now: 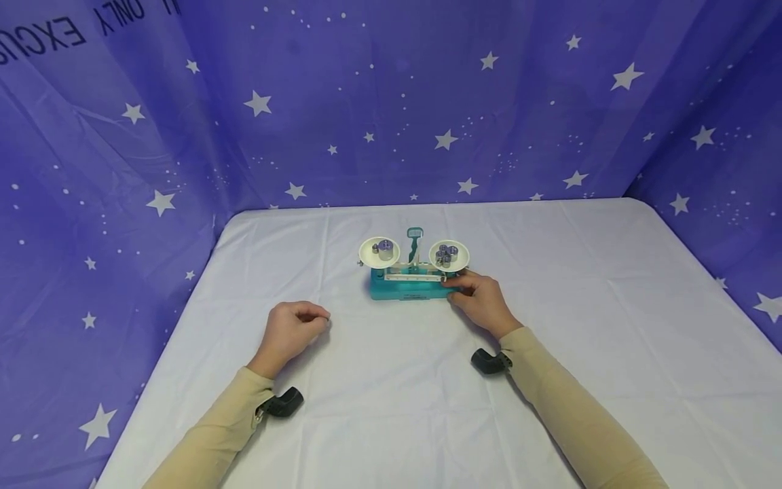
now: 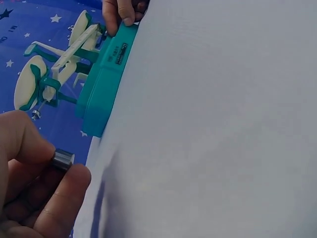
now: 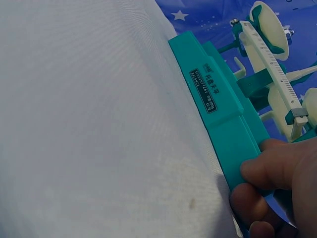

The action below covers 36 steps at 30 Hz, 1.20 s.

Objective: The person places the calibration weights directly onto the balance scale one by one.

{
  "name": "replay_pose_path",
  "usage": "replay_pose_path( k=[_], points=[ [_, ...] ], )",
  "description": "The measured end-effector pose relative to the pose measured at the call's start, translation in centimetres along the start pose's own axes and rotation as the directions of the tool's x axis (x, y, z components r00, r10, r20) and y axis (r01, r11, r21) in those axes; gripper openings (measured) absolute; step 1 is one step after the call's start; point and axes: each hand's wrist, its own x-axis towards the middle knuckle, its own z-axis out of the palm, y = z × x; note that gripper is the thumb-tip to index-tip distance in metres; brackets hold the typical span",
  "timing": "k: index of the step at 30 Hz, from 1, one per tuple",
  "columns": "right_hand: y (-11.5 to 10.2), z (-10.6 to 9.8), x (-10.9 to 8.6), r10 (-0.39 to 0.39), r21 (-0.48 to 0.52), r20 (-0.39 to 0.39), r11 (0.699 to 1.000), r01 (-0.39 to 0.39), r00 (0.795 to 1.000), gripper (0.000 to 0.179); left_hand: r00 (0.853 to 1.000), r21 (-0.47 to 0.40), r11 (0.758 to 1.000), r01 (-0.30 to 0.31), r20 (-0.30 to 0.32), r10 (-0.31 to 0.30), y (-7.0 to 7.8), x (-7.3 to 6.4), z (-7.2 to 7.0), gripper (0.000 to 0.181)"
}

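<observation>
A teal tray balance point(image 1: 409, 288) with two cream pans stands toward the far side of the table. Its left pan point(image 1: 368, 257) holds a large metal weight point(image 1: 385, 251) and a small one point(image 1: 375, 248). Several small metal weights point(image 1: 447, 256) are grouped in the right pan point(image 1: 462, 260). Left of the balance and nearer the person, the left hand point(image 1: 293, 333) pinches a small shiny cylindrical weight point(image 2: 63, 159) between thumb and fingertips. The right hand point(image 1: 485, 302) grips the right end of the base, its thumb on the front face point(image 3: 230, 134).
White cloth point(image 1: 391, 394) covers the table, with faint creases. Purple curtains point(image 1: 391, 102) printed with white stars hang behind it and along both sides. A black wrist device point(image 1: 285, 402) sits at the left cuff, another device point(image 1: 489, 362) at the right.
</observation>
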Motion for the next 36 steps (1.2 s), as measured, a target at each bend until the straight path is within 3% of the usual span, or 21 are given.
replay_pose_path(
  k=[14,28,36],
  points=[
    [-0.1,0.1,0.1,-0.004,0.001,-0.003,1.0,0.004,1.0,0.026,0.998,-0.044,0.997,-0.068,-0.004,0.068,3.2,2.5,-1.2,0.012],
    [0.1,0.0,0.0,-0.024,-0.011,-0.02,1.0,0.024,0.999,0.024,0.982,-0.066,0.98,-0.187,-0.041,0.185,7.2,5.4,-2.0,0.014],
    [0.1,0.1,0.0,-0.027,-0.01,-0.022,1.0,0.027,0.999,0.024,0.979,-0.061,0.978,-0.2,-0.035,0.198,8.8,6.8,-2.0,0.014]
  ],
)
